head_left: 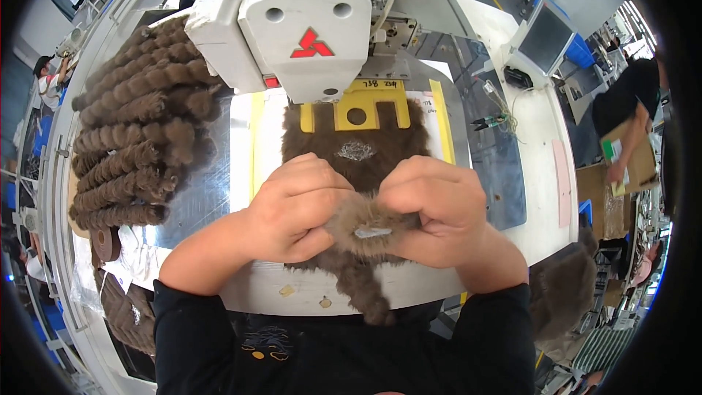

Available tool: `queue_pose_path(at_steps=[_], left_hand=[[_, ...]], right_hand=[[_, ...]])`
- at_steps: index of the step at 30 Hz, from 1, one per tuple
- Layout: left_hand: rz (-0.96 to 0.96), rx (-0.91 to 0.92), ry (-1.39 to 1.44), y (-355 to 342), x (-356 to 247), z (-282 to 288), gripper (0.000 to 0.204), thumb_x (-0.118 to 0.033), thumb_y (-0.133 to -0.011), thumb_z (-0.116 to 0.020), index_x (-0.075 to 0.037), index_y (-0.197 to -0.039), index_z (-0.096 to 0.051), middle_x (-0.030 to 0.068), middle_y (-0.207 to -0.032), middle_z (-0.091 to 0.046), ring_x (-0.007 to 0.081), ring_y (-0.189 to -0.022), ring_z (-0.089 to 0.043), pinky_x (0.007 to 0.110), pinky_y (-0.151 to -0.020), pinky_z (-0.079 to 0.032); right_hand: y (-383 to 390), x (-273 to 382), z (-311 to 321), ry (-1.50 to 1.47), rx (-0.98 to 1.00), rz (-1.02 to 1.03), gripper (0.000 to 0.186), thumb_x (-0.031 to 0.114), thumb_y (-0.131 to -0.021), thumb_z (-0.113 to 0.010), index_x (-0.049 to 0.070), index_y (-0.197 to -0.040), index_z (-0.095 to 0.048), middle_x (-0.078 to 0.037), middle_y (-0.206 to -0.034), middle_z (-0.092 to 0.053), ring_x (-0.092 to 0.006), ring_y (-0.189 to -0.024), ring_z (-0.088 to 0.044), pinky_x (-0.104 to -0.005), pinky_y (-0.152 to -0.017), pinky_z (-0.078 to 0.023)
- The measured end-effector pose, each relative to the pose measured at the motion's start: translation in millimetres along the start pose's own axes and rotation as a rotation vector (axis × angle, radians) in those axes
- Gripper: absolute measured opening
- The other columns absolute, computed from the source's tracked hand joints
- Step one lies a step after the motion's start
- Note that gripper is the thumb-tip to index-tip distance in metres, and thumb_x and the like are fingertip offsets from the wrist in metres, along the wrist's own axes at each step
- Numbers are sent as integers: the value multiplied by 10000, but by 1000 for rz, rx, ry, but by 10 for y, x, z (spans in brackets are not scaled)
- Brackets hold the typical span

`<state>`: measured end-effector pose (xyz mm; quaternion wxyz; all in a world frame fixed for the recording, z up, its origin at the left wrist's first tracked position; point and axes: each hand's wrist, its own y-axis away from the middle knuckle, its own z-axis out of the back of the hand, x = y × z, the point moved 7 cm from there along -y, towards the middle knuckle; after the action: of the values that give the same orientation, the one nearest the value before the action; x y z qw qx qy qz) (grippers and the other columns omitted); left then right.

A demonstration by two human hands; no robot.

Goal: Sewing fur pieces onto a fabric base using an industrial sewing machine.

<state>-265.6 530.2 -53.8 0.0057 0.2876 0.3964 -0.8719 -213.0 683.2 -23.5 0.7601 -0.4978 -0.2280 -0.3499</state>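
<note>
Between my two hands is a small piece of brown plush fur [355, 216], with a pale, shiny patch facing up. My left hand [301, 208] pinches its left side, fingers curled in. On the opposite side my right hand [439, 208] grips it between thumb and bent fingers. A narrow fur strip [365, 294] hangs below toward my body. Under my hands lies a larger brown fur panel [311, 145], with a crinkled clear film patch [355, 150] on it. The panel's far edge sits beneath a yellow template plate [356, 104] at the sewing machine [307, 36].
Rolled brown plush strips [139, 132] are piled at the left. At the right stand a monitor [547, 35] and small snips [488, 123] on the machine table. A brown tape roll [106, 243] lies at the lower left. Another person holds a cardboard box [630, 150] at the right.
</note>
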Motion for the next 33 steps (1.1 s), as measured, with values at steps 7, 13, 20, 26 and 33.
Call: queue_pose_path(at_steps=[7, 13, 20, 26, 33], left_hand=[[105, -28, 89, 88, 145, -131, 378, -64, -745, -785, 4, -1100, -673, 135, -855, -659, 297, -688, -617, 375, -591, -478], [499, -144, 246, 184, 378, -348, 601, -103, -896, -774, -75, -1406, -459, 82, -731, -571, 207, -578, -557, 346, -574, -468], [882, 64, 456, 522, 931, -495, 374, -67, -954, -637, -40, -1324, -685, 161, -855, -710, 150, -737, -663, 344, -721, -530], [799, 240, 143, 490, 969, -201, 526, 19, -829, -583, -26, -1347, -658, 231, -993, -737, 348, -881, -719, 411, -838, -555], [327, 290, -566, 517, 823, -106, 482, -75, -792, -680, -71, -1273, -689, 159, -1251, -669, 308, -1107, -660, 405, -894, -512]], right_hand=[[17, -33, 44, 34, -54, -19, 248, 17, -706, -899, 37, -807, -672, -86, -770, -648, -194, -649, -626, -291, -559, -491], [37, -774, 158, -12, -138, -433, 232, 91, -830, -861, 44, -788, -638, -12, -727, -641, -93, -628, -546, -279, -532, -417], [-25, -1698, -260, -150, 135, -926, 147, 131, -913, -759, 11, -872, -685, -8, -689, -626, -57, -619, -569, -231, -535, -423], [-213, -2034, -451, 148, 312, -867, 284, 134, -860, -797, -68, -1032, -694, -136, -826, -718, -168, -719, -667, -330, -655, -520], [-421, -1892, -489, 315, 128, -569, 372, 140, -822, -808, 16, -1159, -709, -186, -1082, -745, -390, -990, -690, -435, -864, -539]])
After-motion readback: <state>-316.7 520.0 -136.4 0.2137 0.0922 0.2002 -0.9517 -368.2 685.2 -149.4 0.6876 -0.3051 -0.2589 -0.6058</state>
